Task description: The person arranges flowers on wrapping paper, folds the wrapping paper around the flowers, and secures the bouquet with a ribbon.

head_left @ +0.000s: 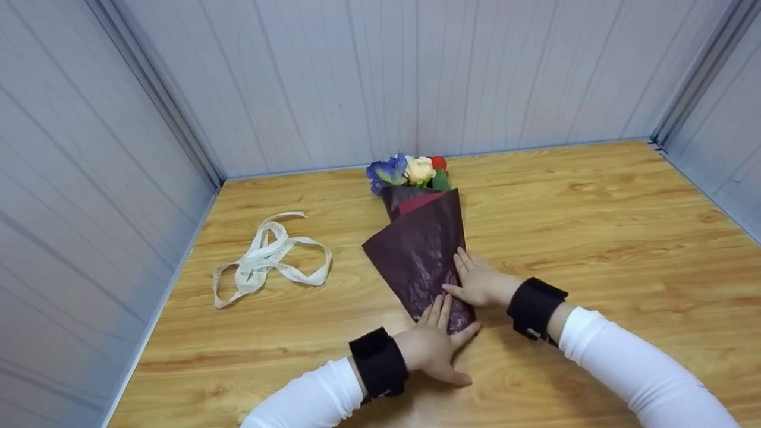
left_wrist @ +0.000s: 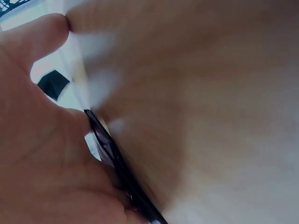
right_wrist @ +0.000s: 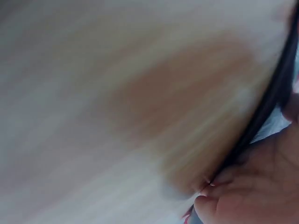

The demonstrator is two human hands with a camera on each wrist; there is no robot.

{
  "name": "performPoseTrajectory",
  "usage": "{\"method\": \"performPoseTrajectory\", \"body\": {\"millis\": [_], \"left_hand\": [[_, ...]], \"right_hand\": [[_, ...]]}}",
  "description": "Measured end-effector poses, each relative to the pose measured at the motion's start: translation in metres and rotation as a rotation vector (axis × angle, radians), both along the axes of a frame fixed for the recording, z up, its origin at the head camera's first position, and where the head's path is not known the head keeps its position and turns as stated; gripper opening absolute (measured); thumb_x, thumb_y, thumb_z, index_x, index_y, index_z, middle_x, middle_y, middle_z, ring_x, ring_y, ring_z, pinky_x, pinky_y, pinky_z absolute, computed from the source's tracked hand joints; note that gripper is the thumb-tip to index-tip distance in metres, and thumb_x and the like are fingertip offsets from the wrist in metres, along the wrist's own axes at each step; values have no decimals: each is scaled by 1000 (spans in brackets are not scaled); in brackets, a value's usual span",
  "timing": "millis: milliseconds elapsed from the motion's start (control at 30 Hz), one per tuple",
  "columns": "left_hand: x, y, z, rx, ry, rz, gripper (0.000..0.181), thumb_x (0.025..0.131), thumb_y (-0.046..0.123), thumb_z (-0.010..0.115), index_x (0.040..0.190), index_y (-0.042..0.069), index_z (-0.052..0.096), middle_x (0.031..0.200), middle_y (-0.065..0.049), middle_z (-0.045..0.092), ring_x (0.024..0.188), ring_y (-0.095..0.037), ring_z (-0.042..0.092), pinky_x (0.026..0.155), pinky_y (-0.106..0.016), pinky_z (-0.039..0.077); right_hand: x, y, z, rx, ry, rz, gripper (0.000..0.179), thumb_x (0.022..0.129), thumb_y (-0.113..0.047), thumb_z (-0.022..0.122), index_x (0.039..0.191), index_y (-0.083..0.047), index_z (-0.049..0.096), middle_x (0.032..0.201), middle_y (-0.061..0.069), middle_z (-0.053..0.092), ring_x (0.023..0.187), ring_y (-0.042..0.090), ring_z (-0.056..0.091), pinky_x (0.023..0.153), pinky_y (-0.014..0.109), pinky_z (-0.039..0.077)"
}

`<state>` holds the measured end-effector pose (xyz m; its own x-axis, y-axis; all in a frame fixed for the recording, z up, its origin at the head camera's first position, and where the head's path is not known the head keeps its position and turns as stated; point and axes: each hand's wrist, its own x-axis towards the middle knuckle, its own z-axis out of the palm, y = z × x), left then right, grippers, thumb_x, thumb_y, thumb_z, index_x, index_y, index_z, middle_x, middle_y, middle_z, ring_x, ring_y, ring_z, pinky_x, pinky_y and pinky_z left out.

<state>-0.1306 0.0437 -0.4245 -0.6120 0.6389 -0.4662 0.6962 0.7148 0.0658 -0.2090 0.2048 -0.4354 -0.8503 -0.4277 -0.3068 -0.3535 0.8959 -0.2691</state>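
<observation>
A bouquet wrapped in dark maroon paper (head_left: 416,255) lies on the table, its blue, cream and red flowers (head_left: 419,170) toward the back wall. The wrap tapers toward the person, and a brighter red patch shows near its top. My left hand (head_left: 434,348) rests on the narrow lower end with fingers extended and thumb spread onto the wood. My right hand (head_left: 480,283) lies along the wrap's right edge, fingers straight against the paper. In the left wrist view the dark paper edge (left_wrist: 122,168) runs by the palm; the right wrist view shows the paper edge (right_wrist: 261,116) at the fingers.
A loosely looped white ribbon (head_left: 261,261) lies on the table to the left of the bouquet. The wood-grain table (head_left: 606,238) meets pale panel walls (head_left: 380,77) at the back and both sides. Each wrist wears a black band.
</observation>
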Motion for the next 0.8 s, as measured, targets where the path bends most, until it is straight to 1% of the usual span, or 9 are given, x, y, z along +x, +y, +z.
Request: {"method": "performPoseTrajectory", "body": {"millis": [67, 167, 267, 367, 467, 567, 667, 800], "left_hand": [[2, -1, -1, 0, -4, -3, 90, 86, 68, 59, 159, 41, 13, 161, -26, -4, 149, -35, -5, 119, -40, 7], [4, -1, -3, -2, -2, 0, 90, 86, 68, 60, 158, 41, 13, 161, -26, -2, 149, -35, -3, 119, -40, 8], [5, 0, -3, -4, 10, 1, 91, 86, 69, 59, 158, 42, 12, 161, -26, -1, 149, -35, -1, 119, -39, 9], [7, 0, -3, -10, 20, -6, 91, 85, 71, 59, 158, 43, 11, 162, -24, 0, 149, -35, -2, 119, -38, 8], [11, -1, -2, -26, 23, -28, 93, 84, 72, 58, 158, 42, 10, 162, -24, -1, 149, -35, -3, 119, -38, 9], [15, -2, -2, -39, 36, -43, 94, 84, 73, 58, 158, 42, 9, 162, -25, -1, 149, -35, -3, 119, -38, 9], [17, -2, -2, -42, 52, -42, 95, 83, 74, 58, 158, 42, 9, 162, -25, 0, 149, -34, -2, 119, -37, 9], [17, -3, -1, -37, 52, -41, 95, 83, 74, 58, 158, 42, 9, 162, -25, -1, 149, -34, -3, 119, -38, 9]], "right_hand": [[-4, -3, 1, 18, -25, -17, 76, 107, -38, 39, 143, 25, 18, 152, 42, 11, 146, 48, 8, 118, 50, 8], [-13, -7, 1, 34, -74, -63, 80, 106, -42, 39, 144, 24, 16, 153, 41, 8, 146, 47, 5, 119, 49, 7], [-18, -8, 2, 50, -89, -99, 82, 105, -44, 39, 145, 23, 15, 154, 40, 7, 147, 46, 4, 119, 48, 7], [-16, -9, 4, 84, -81, -108, 82, 105, -45, 38, 145, 23, 16, 154, 40, 8, 146, 46, 6, 119, 49, 8], [-11, -9, 4, 123, -73, -113, 82, 105, -46, 39, 145, 23, 19, 153, 41, 11, 145, 48, 9, 118, 51, 10], [-10, -11, 5, 133, -71, -140, 84, 104, -48, 40, 145, 22, 20, 152, 42, 13, 144, 51, 11, 117, 53, 12], [-15, -12, 7, 115, -51, -173, 88, 102, -52, 41, 145, 23, 20, 151, 44, 14, 143, 53, 13, 117, 54, 12], [-28, -10, 10, 81, -36, -210, 96, 99, -57, 43, 145, 23, 17, 152, 43, 13, 142, 54, 14, 116, 57, 13]]}}
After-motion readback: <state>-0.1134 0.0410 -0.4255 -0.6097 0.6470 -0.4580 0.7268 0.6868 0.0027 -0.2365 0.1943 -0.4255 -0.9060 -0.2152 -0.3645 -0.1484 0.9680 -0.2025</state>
